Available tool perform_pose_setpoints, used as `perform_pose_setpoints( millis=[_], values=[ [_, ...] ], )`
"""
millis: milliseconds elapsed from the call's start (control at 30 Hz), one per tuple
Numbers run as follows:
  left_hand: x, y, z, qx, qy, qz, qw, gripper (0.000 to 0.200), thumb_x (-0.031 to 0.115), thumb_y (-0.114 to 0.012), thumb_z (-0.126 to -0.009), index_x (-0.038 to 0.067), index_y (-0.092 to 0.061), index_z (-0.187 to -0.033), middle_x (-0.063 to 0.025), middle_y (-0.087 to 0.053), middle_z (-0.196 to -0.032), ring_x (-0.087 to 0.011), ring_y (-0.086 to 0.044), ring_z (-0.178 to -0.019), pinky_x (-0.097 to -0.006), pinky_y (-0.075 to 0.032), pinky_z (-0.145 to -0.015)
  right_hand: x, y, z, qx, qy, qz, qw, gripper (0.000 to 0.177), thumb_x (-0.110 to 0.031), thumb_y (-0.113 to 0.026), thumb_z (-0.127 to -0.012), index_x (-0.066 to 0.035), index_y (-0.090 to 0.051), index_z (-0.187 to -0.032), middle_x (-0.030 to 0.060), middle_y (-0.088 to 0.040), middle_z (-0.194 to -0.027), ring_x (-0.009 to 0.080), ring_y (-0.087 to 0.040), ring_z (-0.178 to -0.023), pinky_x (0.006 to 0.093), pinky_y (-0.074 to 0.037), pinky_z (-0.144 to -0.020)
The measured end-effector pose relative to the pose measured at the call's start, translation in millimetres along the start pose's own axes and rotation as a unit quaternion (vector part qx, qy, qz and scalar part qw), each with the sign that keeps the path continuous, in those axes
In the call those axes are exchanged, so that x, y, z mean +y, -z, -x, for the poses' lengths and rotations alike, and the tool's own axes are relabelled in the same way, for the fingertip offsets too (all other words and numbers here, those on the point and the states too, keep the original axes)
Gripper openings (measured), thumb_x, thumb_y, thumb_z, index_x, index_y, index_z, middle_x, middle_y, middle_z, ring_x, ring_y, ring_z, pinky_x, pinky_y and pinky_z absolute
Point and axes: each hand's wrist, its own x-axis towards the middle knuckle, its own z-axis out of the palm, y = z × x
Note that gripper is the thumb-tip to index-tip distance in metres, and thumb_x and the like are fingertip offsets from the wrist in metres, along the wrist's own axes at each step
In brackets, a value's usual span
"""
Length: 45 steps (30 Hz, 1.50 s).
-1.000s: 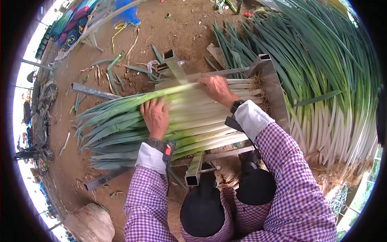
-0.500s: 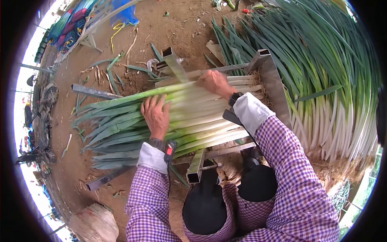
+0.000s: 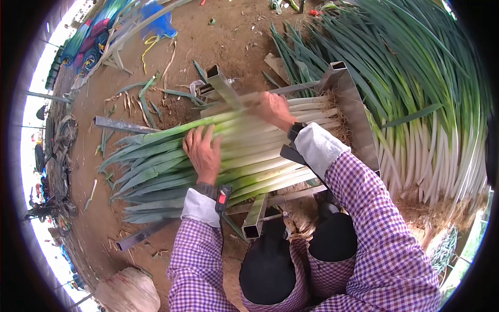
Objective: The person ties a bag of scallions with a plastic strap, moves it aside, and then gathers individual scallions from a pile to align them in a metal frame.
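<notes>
A row of long green onions lies across a metal rack, roots against its right end plate, leaves toward the left. My left hand rests on the onions where white turns to green, fingers spread. At the row's far edge, my right hand curls its fingers over the upper white stalks; its fingertips are partly hidden and blurred. A square metal post rises at the far side, another post at the near side.
A large pile of green onions lies on the right, roots toward me. Loose leaves and a blue plastic bag are on the dirt floor. A pale sack sits at lower left. My knees are close below the rack.
The view has shifted slightly. Both hands stay on the green onions in nearly the same places, with only small movement.
</notes>
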Motion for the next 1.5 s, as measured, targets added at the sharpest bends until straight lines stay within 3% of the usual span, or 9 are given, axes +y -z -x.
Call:
perform_pose_setpoints(
  millis=[167, 367, 467, 567, 667, 800, 967, 1333, 1500],
  values=[
    [6, 10, 2, 0.058, -0.001, -0.029, 0.998, 0.044, 0.037, -0.070, -0.088, 0.013, -0.070, -0.124, -0.0116, -0.048, -0.143, -0.0333, -0.039, -0.135, -0.0518, -0.028, -0.112, -3, 3, 4, -0.015, -0.001, 0.019, 1.000, 0.040, -0.055, -0.076, -0.076, -0.019, -0.082, -0.093, 0.0122, -0.075, -0.081, 0.0296, -0.071, -0.085, 0.0426, -0.040, -0.097],
    [17, 10, -11, 0.021, 0.019, -0.126, 0.992, 0.062, 0.040, -0.061, -0.094, 0.010, -0.048, -0.147, -0.0123, -0.040, -0.153, -0.0342, -0.030, -0.145, -0.0557, -0.019, -0.118, 13, -12, 8, 0.059, 0.105, 0.011, 0.993, 0.040, -0.054, -0.074, -0.079, -0.018, -0.081, -0.093, 0.0130, -0.073, -0.078, 0.0302, -0.070, -0.083, 0.0432, -0.040, -0.096],
    [5, -2, -8, -0.061, 0.005, -0.120, 0.991, 0.065, 0.036, -0.064, -0.092, 0.009, -0.046, -0.148, -0.0140, -0.045, -0.151, -0.0332, -0.031, -0.146, -0.0575, -0.012, -0.121, 17, -12, 15, 0.082, 0.156, 0.064, 0.982, 0.037, -0.046, -0.073, -0.083, -0.015, -0.078, -0.100, 0.0138, -0.073, -0.091, 0.0326, -0.068, -0.090, 0.0458, -0.040, -0.095],
    [6, -1, -8, -0.059, 0.006, -0.111, 0.992, 0.059, 0.036, -0.062, -0.094, 0.008, -0.049, -0.145, -0.0138, -0.052, -0.145, -0.0319, -0.039, -0.141, -0.0553, -0.017, -0.120, 25, -3, 33, 0.155, 0.250, 0.097, 0.951, 0.043, -0.039, -0.073, -0.086, -0.011, -0.069, -0.118, 0.0163, -0.066, -0.116, 0.0355, -0.061, -0.112, 0.0517, -0.037, -0.102],
    [6, 2, -10, -0.070, -0.006, -0.112, 0.991, 0.056, 0.035, -0.061, -0.095, 0.006, -0.051, -0.141, -0.0144, -0.052, -0.143, -0.0330, -0.044, -0.136, -0.0526, -0.023, -0.118, 25, 22, 63, 0.128, 0.185, 0.144, 0.964, 0.054, -0.036, -0.072, -0.088, -0.008, -0.058, -0.132, 0.0179, -0.053, -0.140, 0.0385, -0.046, -0.133, 0.0566, -0.030, -0.112],
    [4, 0, -9, -0.055, -0.028, -0.140, 0.988, 0.052, 0.038, -0.056, -0.099, 0.007, -0.053, -0.140, -0.0126, -0.054, -0.141, -0.0318, -0.045, -0.134, -0.0504, -0.028, -0.115, 47, 31, 93, 0.155, 0.050, 0.218, 0.962, 0.067, -0.048, -0.060, -0.095, -0.007, -0.046, -0.147, 0.0190, -0.039, -0.156, 0.0383, -0.031, -0.147, 0.0573, -0.020, -0.119],
    [3, -1, -9, -0.051, -0.038, -0.148, 0.987, 0.053, 0.038, -0.055, -0.099, 0.006, -0.053, -0.141, -0.0140, -0.054, -0.142, -0.0327, -0.046, -0.133, -0.0507, -0.029, -0.115, 67, 26, 97, 0.159, 0.065, 0.233, 0.957, 0.074, -0.054, -0.053, -0.097, -0.005, -0.042, -0.150, 0.0203, -0.037, -0.157, 0.0382, -0.030, -0.147, 0.0559, -0.018, -0.120],
    [4, 12, 9, -0.143, -0.022, -0.139, 0.980, 0.078, 0.054, -0.055, -0.096, 0.008, -0.033, -0.155, -0.0163, -0.031, -0.160, -0.0323, -0.021, -0.151, -0.0574, -0.013, -0.120, 81, 24, 95, 0.153, 0.100, 0.265, 0.947, 0.083, -0.061, -0.050, -0.096, -0.005, -0.033, -0.155, 0.0219, -0.031, -0.160, 0.0366, -0.026, -0.150, 0.0551, -0.015, -0.122],
    [18, 13, 12, -0.124, -0.002, -0.158, 0.980, 0.079, 0.056, -0.055, -0.095, 0.009, -0.033, -0.155, -0.0150, -0.030, -0.160, -0.0328, -0.021, -0.151, -0.0578, -0.014, -0.120, 85, 21, 92, 0.149, 0.098, 0.276, 0.945, 0.087, -0.067, -0.044, -0.095, -0.006, -0.032, -0.155, 0.0218, -0.028, -0.161, 0.0374, -0.024, -0.150, 0.0564, -0.015, -0.121]
  ],
)
